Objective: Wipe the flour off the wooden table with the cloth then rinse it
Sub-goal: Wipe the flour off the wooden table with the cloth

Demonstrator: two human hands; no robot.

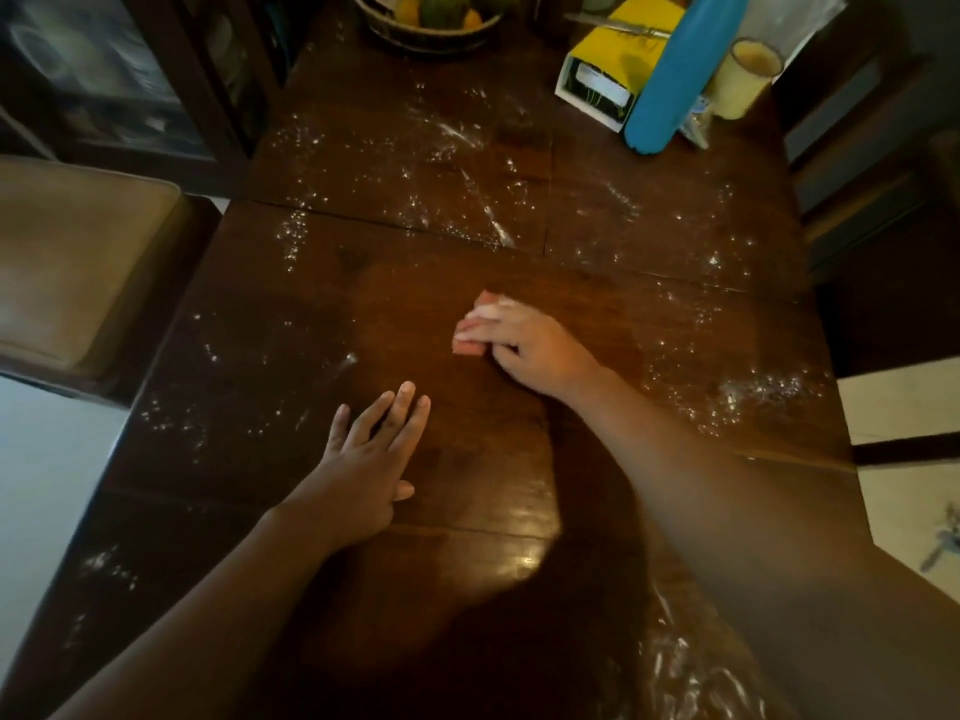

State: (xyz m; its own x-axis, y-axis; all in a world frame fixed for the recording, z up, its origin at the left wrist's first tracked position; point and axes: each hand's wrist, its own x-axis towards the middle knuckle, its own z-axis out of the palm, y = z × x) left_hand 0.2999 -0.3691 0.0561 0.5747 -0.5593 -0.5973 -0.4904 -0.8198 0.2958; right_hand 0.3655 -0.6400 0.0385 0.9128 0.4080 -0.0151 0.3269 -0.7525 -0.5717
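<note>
The dark wooden table (pixel 395 314) carries white flour (pixel 457 137) in specks and streaks across its far half, along both side edges and near the front right. My right hand (pixel 519 345) lies on a small pink cloth (pixel 467 348) in the middle of the table, fingers over the top and thumb tucked at its near edge. Only the cloth's far corner and left edge show. My left hand (pixel 371 459) rests flat on the wood nearer to me, fingers straight and together, holding nothing.
At the back stand a basket of fruit (pixel 431 18), a yellow box (pixel 613 70), a blue cylinder (pixel 675 75) and a pale cup (pixel 743 80). A cushioned chair (pixel 78 262) is on the left, another chair (pixel 862 174) on the right.
</note>
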